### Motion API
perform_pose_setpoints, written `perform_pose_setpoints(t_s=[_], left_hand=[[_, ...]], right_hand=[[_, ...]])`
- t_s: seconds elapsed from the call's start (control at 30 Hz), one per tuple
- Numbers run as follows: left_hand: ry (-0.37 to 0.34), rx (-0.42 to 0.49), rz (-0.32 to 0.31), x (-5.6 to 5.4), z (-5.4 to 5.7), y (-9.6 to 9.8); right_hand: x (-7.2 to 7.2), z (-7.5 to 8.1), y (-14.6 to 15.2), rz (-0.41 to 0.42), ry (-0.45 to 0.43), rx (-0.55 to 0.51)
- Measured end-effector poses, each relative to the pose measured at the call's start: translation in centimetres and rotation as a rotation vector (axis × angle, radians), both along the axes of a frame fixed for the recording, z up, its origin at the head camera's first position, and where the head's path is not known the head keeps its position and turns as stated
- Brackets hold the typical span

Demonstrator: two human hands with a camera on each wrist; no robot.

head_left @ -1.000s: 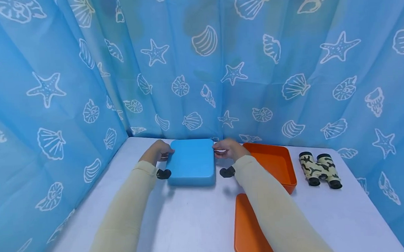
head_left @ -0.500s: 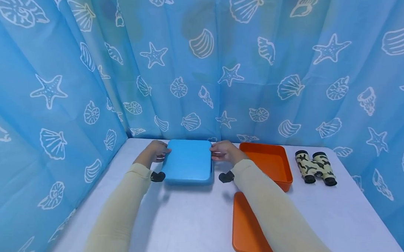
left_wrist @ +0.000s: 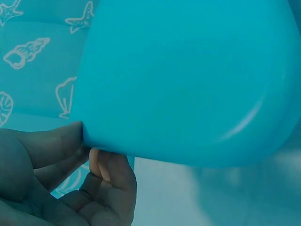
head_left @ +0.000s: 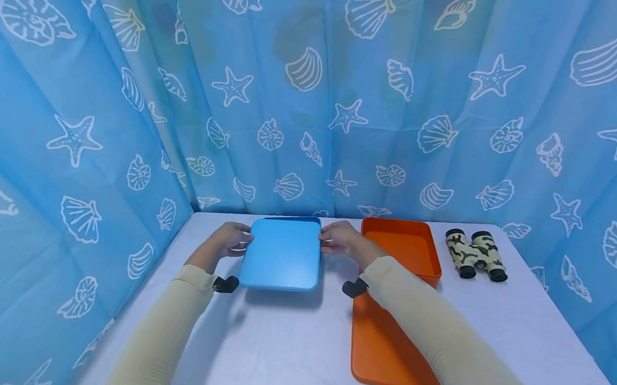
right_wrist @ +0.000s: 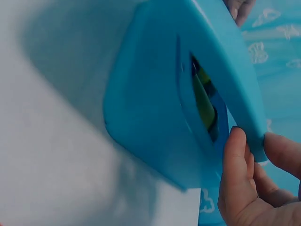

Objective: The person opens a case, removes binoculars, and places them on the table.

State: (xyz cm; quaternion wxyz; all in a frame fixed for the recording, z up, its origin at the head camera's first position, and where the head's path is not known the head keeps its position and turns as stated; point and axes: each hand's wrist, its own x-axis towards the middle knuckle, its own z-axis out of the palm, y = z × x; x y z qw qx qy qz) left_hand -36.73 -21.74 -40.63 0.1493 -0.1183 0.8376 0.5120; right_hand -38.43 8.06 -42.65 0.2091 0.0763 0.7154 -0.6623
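Note:
A light blue lid (head_left: 282, 253) is lifted off a blue box (right_wrist: 146, 99) and overhangs its near side. My left hand (head_left: 230, 239) pinches the lid's left edge, thumb above and fingers below. My right hand (head_left: 341, 238) pinches the opposite edge in the same way. Through the gap under the lid, the right wrist view shows a green and dark patterned thing (right_wrist: 203, 101) inside the box, its kind unclear. From the head, the lid covers most of the box; only a strip of its far rim shows.
Right of the blue box stands an open orange box (head_left: 399, 243). Nearer lies a flat orange lid (head_left: 377, 343), partly under my right forearm. Camouflage binoculars (head_left: 476, 256) lie farther right on the white table (head_left: 273, 352). A blue shell-print curtain (head_left: 286, 131) hangs behind.
The blue lid has come up off its box and moved toward me, both hands carrying it by its side edges. The box's far rim now shows behind it.

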Motion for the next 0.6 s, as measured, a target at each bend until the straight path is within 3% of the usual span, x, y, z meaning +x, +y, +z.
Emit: perform_pose_setpoints(t_s=[0.23, 0.37, 0.6], left_hand=[[-0.014, 0.025, -0.041, 1.9, -0.1, -1.2], [0.013, 0.023, -0.06, 3.2, -0.3, -1.7], [0.009, 0.005, -0.07, 5.6, -0.7, -1.6]], right_hand=[[2.5, 0.1, -0.1, 0.043, 0.021, -0.078], [4.0, 0.0, -0.1, 0.051, 0.036, -0.101], [6.8, -0.9, 0.1, 0.065, 0.066, -0.114]])
